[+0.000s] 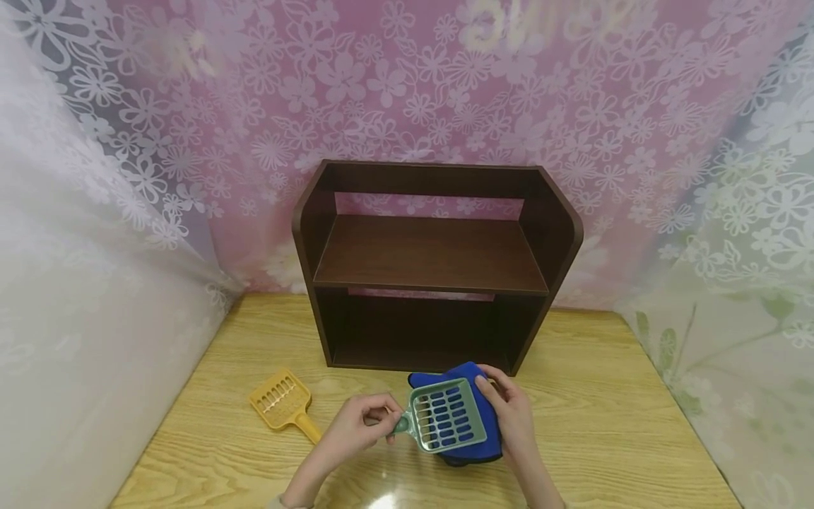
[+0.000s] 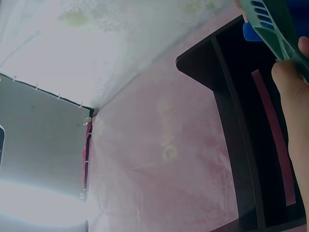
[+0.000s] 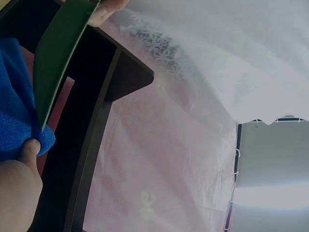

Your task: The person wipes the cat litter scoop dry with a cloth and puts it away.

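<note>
Head view: left hand (image 1: 357,427) pinches a green scoop (image 1: 447,416).

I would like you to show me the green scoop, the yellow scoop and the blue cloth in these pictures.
Green scoop (image 1: 449,416), head view: middle of its slotted pan.
Yellow scoop (image 1: 289,409), head view: solid part of its pan.
Blue cloth (image 3: 17,113), right wrist view: its broad visible side.

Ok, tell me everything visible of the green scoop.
The green scoop looks plastic: a shallow, squarish head with raised edges and rows of elongated slots, on a handle the left hand pinches and partly hides. The head points toward the right hand and overlaps the blue fabric item held there, which shows through many slots. Contact between them is unclear.
</note>
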`<state>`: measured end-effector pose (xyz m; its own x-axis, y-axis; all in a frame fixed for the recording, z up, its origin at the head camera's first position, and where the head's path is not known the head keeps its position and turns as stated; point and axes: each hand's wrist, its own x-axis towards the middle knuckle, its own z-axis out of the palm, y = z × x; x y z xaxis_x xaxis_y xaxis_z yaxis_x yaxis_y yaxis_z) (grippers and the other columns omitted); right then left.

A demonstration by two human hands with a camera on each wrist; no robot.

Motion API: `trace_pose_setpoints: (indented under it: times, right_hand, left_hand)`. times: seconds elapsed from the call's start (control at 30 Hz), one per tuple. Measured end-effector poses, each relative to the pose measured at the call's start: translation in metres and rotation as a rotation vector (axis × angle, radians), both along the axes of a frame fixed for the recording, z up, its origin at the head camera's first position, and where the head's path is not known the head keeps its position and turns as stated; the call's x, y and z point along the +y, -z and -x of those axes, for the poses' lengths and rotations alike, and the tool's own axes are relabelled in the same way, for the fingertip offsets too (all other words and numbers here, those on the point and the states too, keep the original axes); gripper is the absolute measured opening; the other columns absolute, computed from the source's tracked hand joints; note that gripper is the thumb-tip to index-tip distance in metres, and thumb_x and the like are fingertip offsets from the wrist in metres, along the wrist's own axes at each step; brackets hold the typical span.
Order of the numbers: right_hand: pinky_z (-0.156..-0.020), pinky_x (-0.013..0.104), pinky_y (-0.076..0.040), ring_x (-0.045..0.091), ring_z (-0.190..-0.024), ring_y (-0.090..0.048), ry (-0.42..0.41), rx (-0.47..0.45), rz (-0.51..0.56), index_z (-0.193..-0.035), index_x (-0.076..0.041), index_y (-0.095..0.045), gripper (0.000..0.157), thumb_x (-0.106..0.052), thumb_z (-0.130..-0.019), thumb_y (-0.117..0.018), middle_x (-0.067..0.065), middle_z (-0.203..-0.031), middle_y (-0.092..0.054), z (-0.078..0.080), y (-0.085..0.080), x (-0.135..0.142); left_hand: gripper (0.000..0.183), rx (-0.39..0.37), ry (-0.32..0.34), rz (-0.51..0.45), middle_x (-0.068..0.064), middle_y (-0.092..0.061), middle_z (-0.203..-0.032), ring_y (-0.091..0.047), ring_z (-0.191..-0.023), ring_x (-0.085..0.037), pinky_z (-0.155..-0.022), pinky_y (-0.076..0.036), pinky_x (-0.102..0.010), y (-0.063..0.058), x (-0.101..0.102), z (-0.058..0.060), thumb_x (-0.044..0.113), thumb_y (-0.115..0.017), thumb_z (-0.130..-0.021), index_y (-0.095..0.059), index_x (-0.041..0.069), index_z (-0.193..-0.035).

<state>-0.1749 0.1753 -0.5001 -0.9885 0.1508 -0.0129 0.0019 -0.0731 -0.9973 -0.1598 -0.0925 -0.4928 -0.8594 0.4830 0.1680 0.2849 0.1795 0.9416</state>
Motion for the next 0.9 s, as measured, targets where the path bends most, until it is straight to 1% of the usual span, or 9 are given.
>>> trace_pose_setpoints:
  times: [0.07, 0.2, 0.27, 0.4, 0.53, 0.63, 0.7, 0.8, 0.9]
  right_hand:
    - [-0.061, 0.034, -0.054, 0.017, -0.074, -0.063, -0.053, 0.013, -0.03, -0.113, -0.011, -0.061, 0.03, -0.027, -0.088, -0.063, 0.005, -0.09, -0.065, 0.001, -0.001, -0.001]
    - [-0.062, 0.032, -0.053, 0.015, -0.076, -0.061, -0.178, 0.069, -0.071, -0.114, -0.006, -0.059, 0.029, -0.024, -0.091, -0.058, 0.006, -0.089, -0.061, 0.004, -0.001, -0.004]
    - [-0.063, 0.031, -0.053, 0.013, -0.079, -0.06, -0.194, 0.094, -0.082, -0.115, -0.004, -0.058, 0.03, -0.023, -0.092, -0.056, 0.004, -0.091, -0.06, 0.005, -0.001, -0.003]
    - [-0.068, 0.027, -0.052, 0.013, -0.083, -0.06, -0.158, 0.129, -0.129, -0.114, -0.005, -0.059, 0.029, -0.023, -0.092, -0.056, 0.003, -0.096, -0.062, 0.008, -0.004, 0.006]
    - [-0.073, 0.027, -0.051, 0.016, -0.092, -0.058, -0.211, 0.196, -0.265, -0.114, -0.011, -0.06, 0.026, -0.027, -0.094, -0.053, 0.003, -0.105, -0.059, 0.011, -0.007, 0.017]
    - [-0.074, 0.027, -0.05, 0.016, -0.094, -0.056, -0.25, 0.243, -0.376, -0.111, -0.02, -0.062, 0.023, -0.03, -0.094, -0.052, -0.001, -0.107, -0.059, 0.014, -0.01, 0.021]
    - [-0.074, 0.026, -0.049, 0.014, -0.095, -0.055, -0.257, 0.279, -0.442, -0.108, -0.023, -0.063, 0.019, -0.03, -0.093, -0.052, -0.004, -0.105, -0.059, 0.016, -0.011, 0.021]
    - [-0.076, 0.025, -0.048, 0.011, -0.095, -0.055, -0.299, 0.35, -0.511, -0.106, -0.025, -0.064, 0.017, -0.026, -0.094, -0.053, -0.007, -0.104, -0.06, 0.019, -0.012, 0.021]
    - [-0.081, 0.024, -0.047, 0.01, -0.097, -0.055, -0.378, 0.419, -0.558, -0.106, -0.025, -0.065, 0.017, -0.021, -0.094, -0.052, -0.007, -0.104, -0.061, 0.023, -0.013, 0.021]
  left_hand:
    - [0.01, 0.022, 0.011, 0.009, -0.006, -0.065, -0.073, -0.062, -0.06, -0.012, -0.05, -0.045, -0.021, 0.0, 0.001, 0.0, 0.019, -0.056, -0.092, -0.066, 0.015, -0.091]
    - [0.013, 0.045, 0.008, 0.042, 0.004, -0.065, -0.069, -0.063, -0.063, -0.008, -0.067, -0.051, -0.024, -0.003, 0.005, 0.001, 0.029, -0.057, -0.091, -0.067, 0.022, -0.092]
    - [0.013, 0.072, -0.023, 0.078, 0.008, -0.065, -0.067, -0.063, -0.065, -0.006, -0.07, -0.051, -0.023, -0.005, 0.005, 0.001, 0.034, -0.057, -0.091, -0.067, 0.026, -0.093]
    - [0.011, 0.151, -0.121, 0.167, 0.015, -0.063, -0.064, -0.061, -0.065, -0.002, -0.067, -0.051, -0.022, -0.005, 0.0, 0.002, 0.036, -0.058, -0.09, -0.067, 0.031, -0.092]
    - [0.009, 0.234, -0.191, 0.222, 0.019, -0.063, -0.063, -0.061, -0.065, 0.002, -0.066, -0.052, -0.023, -0.003, -0.006, 0.004, 0.035, -0.06, -0.088, -0.068, 0.032, -0.091]
    - [0.009, 0.319, -0.211, 0.231, 0.019, -0.066, -0.07, -0.06, -0.067, 0.004, -0.063, -0.053, -0.024, -0.001, -0.007, 0.005, 0.031, -0.063, -0.087, -0.07, 0.029, -0.091]
    - [0.008, 0.392, -0.216, 0.241, 0.018, -0.067, -0.077, -0.059, -0.066, 0.005, -0.058, -0.051, -0.021, 0.0, -0.006, 0.006, 0.028, -0.064, -0.086, -0.071, 0.027, -0.09]
    - [0.008, 0.503, -0.21, 0.245, 0.016, -0.068, -0.084, -0.06, -0.068, 0.006, -0.058, -0.05, -0.016, 0.001, -0.003, 0.008, 0.023, -0.067, -0.084, -0.072, 0.026, -0.089]
    - [0.008, 0.566, -0.183, 0.232, 0.015, -0.069, -0.083, -0.06, -0.072, 0.007, -0.062, -0.05, -0.013, -0.001, 0.001, 0.009, 0.021, -0.067, -0.084, -0.072, 0.026, -0.089]
